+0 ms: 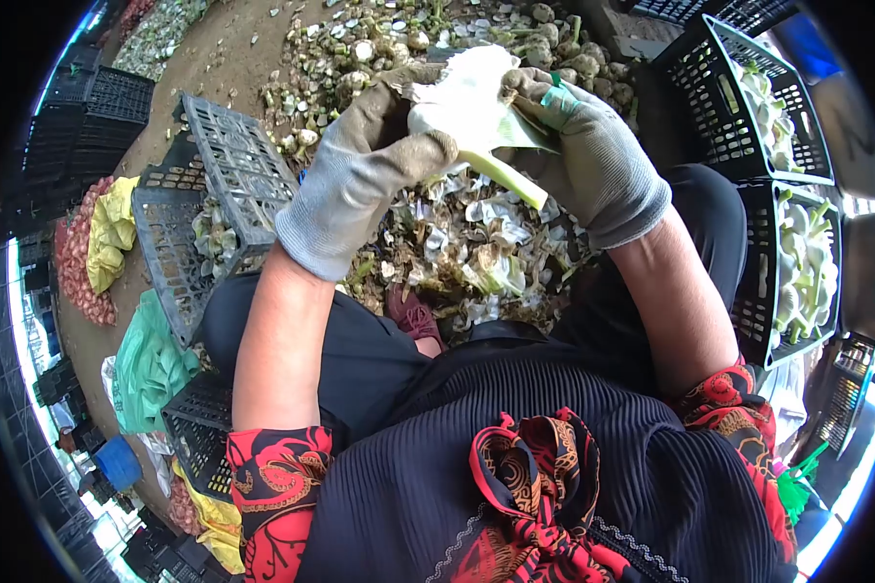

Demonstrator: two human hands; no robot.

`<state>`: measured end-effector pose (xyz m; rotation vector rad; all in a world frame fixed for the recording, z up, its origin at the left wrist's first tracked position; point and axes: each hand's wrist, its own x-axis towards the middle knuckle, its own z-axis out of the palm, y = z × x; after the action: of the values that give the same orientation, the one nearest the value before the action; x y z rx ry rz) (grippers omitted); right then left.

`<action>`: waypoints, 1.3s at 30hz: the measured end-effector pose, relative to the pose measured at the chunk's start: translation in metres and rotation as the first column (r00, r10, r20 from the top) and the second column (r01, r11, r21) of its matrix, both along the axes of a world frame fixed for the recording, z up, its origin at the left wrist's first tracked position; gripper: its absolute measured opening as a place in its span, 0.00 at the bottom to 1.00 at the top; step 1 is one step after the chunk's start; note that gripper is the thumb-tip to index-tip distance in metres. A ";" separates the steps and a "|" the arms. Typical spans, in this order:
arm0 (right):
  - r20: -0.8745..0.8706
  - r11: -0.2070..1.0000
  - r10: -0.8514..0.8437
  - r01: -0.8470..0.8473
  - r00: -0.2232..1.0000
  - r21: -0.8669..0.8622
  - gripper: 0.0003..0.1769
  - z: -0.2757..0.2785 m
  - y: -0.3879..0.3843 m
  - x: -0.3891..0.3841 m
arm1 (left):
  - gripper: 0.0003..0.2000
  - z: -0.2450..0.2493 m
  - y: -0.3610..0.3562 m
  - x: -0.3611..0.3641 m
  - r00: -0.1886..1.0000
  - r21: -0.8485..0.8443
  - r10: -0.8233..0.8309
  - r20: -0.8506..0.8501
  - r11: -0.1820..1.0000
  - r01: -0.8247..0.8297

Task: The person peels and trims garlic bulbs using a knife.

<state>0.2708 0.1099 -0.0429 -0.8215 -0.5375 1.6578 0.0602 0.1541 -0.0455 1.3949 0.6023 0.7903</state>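
A white bulb with a green stem (467, 102) is held up between my two hands, its stem pointing down and to the right. Round its left side are the fingers of my left hand (360, 175), in a soiled grey work glove, thumb along the lower edge. My right hand (593, 155), gloved the same way with green tape on a finger, pinches the bulb's right side near a loose green leaf. Beneath both hands lies a pile of peeled skins and leaves (496, 243).
Trimmed root ends (360, 49) cover the ground ahead. At the right, two black crates (763, 282) hold white bulbs with stems. On the left are grey crates (238, 160), a green plastic bag (151, 369), red net sacks (76, 257) and a blue container (118, 462).
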 end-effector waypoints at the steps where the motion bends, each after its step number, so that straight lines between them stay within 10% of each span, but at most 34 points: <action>1: -0.003 1.000 0.003 -0.003 1.000 0.009 0.13 -0.002 0.001 0.003 | 0.25 0.003 -0.002 0.002 1.000 -0.026 0.003 0.028 1.000 -0.003; 14: 0.340 0.977 -0.213 0.209 0.916 0.049 0.11 -0.010 0.015 0.029 | 0.25 0.007 -0.002 -0.008 0.859 -0.444 0.101 0.502 0.883 0.155; 26: 0.370 0.905 -0.424 0.406 0.827 0.129 0.10 -0.013 0.027 0.058 | 0.26 0.002 0.012 -0.026 0.842 -0.406 0.016 0.539 0.881 0.244; 30: 0.889 0.891 -0.002 -0.403 0.458 0.210 0.15 -0.013 0.016 0.039 | 0.24 0.008 0.012 -0.028 0.808 -0.477 0.150 0.570 0.861 0.176; 34: 0.957 0.894 0.017 -0.433 0.288 0.114 0.10 -0.012 0.001 -0.001 | 0.21 0.000 0.013 -0.024 0.820 -0.463 0.171 0.546 0.877 0.125; 39: 0.713 0.619 -0.690 -0.408 0.126 0.671 0.18 0.000 0.001 -0.021 | 0.18 0.006 0.006 -0.008 0.930 -0.444 0.124 0.345 0.895 0.045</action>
<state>0.2493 0.1113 -0.0427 -1.1531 -1.9240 0.1223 0.0522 0.1601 -0.0399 0.7871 0.4802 0.8559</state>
